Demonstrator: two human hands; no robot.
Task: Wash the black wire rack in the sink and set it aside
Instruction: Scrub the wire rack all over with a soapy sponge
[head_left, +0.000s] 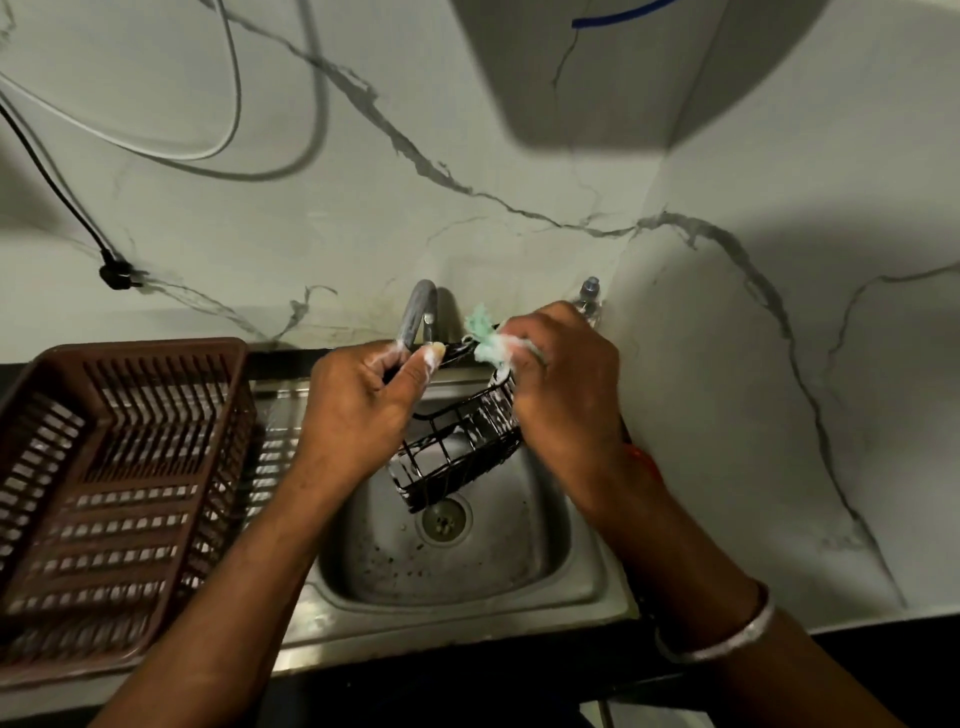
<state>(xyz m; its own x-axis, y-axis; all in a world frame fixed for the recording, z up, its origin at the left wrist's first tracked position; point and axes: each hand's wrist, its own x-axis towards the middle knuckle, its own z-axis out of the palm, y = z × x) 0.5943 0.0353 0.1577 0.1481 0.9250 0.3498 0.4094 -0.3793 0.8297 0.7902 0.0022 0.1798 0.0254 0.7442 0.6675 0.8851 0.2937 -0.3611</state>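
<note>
Dim, greenish light; broad soft shadows on the wall above and right of your right hand. Motion blur smears the green scrubber in its grip; the black wire rack by your left hand reads sharper. Left of that hand, the brown basket bows with lens distortion.

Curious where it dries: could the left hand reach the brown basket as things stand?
Probably yes: the brown basket sits beside the left hand, nothing between, though it grips the black wire rack.
</note>
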